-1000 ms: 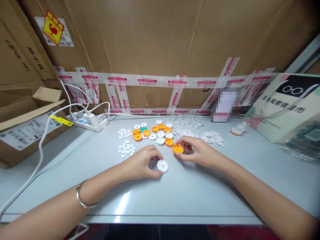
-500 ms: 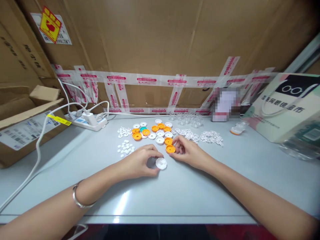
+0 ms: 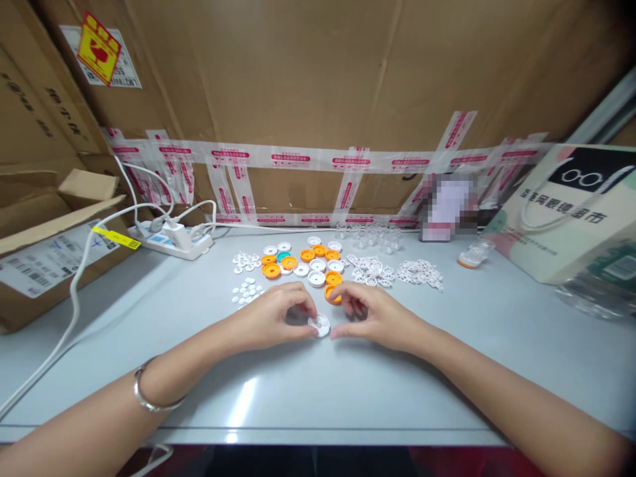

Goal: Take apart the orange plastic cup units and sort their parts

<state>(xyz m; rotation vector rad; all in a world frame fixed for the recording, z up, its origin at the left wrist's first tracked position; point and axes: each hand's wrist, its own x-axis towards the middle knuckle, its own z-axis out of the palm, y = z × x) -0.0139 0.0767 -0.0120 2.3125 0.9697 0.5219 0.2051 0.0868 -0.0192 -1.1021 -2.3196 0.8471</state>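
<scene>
A white round plastic cap [image 3: 322, 326] rests on the grey table near the middle. My left hand [image 3: 278, 315] grips it at its left edge, fingertips and thumb on its top side. Some small white piece seems to lie inside the cap, too small to make out. Just right of it, my right hand [image 3: 370, 313] has thumb and index finger spread, holding nothing I can see. An orange round cap [image 3: 330, 295] lies behind that hand's fingertips, partly covered by them; whether they touch it I cannot tell. More white caps [image 3: 317, 279] and orange caps [image 3: 271, 271] are grouped behind.
Small white discs [image 3: 247, 289] lie at the left, thin white cut-out pieces [image 3: 420, 274] at the right. Clear plastic cups [image 3: 382, 237] stand at the back. A power strip [image 3: 186, 246], an open carton [image 3: 59, 265], a phone [image 3: 442, 209] and a paper bag [image 3: 551, 232] surround the work.
My right hand has moved from the front orange cap toward the white cap, its thumb now nearer me. My left fingers have shifted onto the white cap.
</scene>
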